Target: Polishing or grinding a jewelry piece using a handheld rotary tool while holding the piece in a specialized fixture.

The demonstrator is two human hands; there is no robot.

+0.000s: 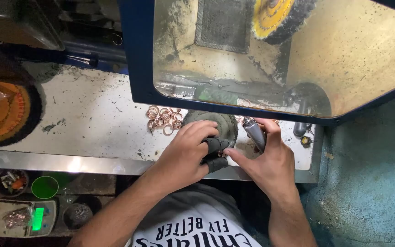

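fingers of the left hand (186,151) curled tight, two tips in dark finger guards (216,153), pinching what looks like a small copper ring (223,154) at the 3 o'clock edge of the hand; the piece is mostly hidden, so its exact shape is uncertain. right hand (267,160) closed around a silver rotary handpiece (255,133), thumb reaching toward the pinched piece at 9 o'clock, tool body angled up toward 11 o'clock.

to do this step well, judging from the grip: keep the ring low in the guards so only the worked edge shows, rest both wrists on the bench edge, bring the tool tip in lightly, turn the ring a little at a time rather than pressing hard. small piece, likely to heat and slip.

pose: both forearms come up from 6 o'clock, wrists converging, hands touching or nearly so over the front lip of the metal bench (92,123).

outward: a round dark buffing pad (216,123) just beyond the left knuckles at 12 o'clock. a loose heap of copper rings (163,118) at 11 o'clock, near the pad. a blue-framed dust hood (138,55) above, with a yellow buffing wheel (275,16) inside at 1 o'clock. green cup (45,187) well apart at 8 o'clock.
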